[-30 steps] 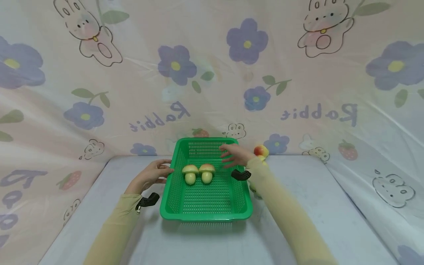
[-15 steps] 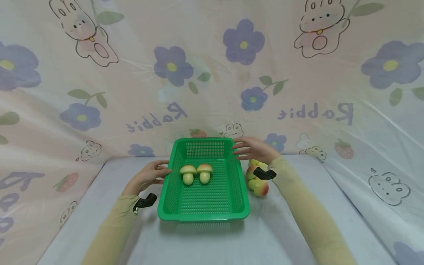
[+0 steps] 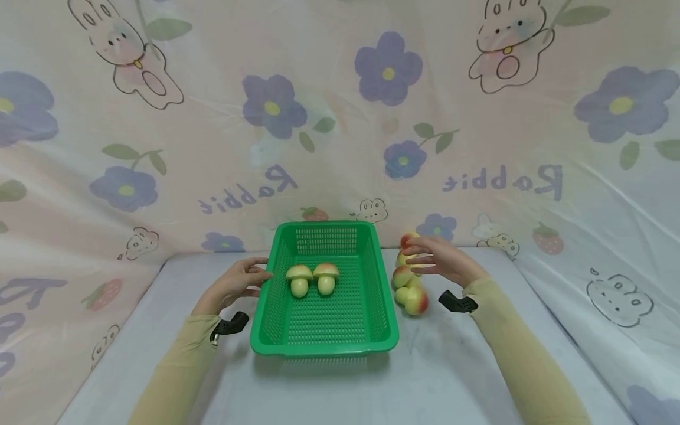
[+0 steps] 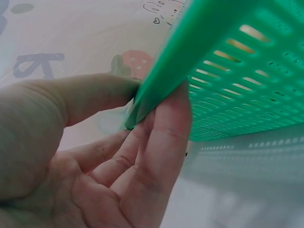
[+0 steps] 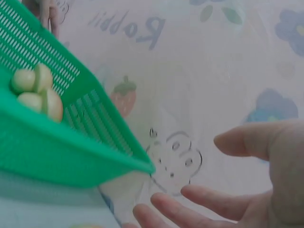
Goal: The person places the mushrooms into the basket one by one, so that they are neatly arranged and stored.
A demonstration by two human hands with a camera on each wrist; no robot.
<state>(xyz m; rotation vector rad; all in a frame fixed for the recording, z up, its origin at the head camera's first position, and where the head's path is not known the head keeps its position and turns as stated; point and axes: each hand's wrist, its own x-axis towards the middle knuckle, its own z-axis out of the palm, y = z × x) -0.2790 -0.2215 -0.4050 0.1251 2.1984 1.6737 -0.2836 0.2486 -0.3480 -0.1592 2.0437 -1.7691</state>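
A green plastic basket [image 3: 323, 349] with slotted walls stands mid-table in the head view. Inside it, two yellow mushrooms with reddish caps, a left one [image 3: 300, 283] and a right one [image 3: 326, 281], lie side by side. My left hand [image 3: 231, 287] holds the basket's left rim; in the left wrist view the thumb [image 4: 99, 95] is over the rim and the fingers lie beneath. My right hand [image 3: 445, 261], fingers spread and holding nothing, is over a row of similar mushrooms [image 3: 413, 301] beside the basket's right wall, partly hiding the far ones.
A pale cloth covers the table [image 3: 329, 392]. Behind and at the sides hangs a curtain [image 3: 329, 153] printed with rabbits, flowers and strawberries. A black wrist device [image 3: 458, 302] is on the right sleeve, with another black device [image 3: 232, 323] on the left.
My right hand has moved from over the basket's far right side out to the right, and the mushroom row shows more. My left hand stays on the rim. The two mushrooms keep their places inside.
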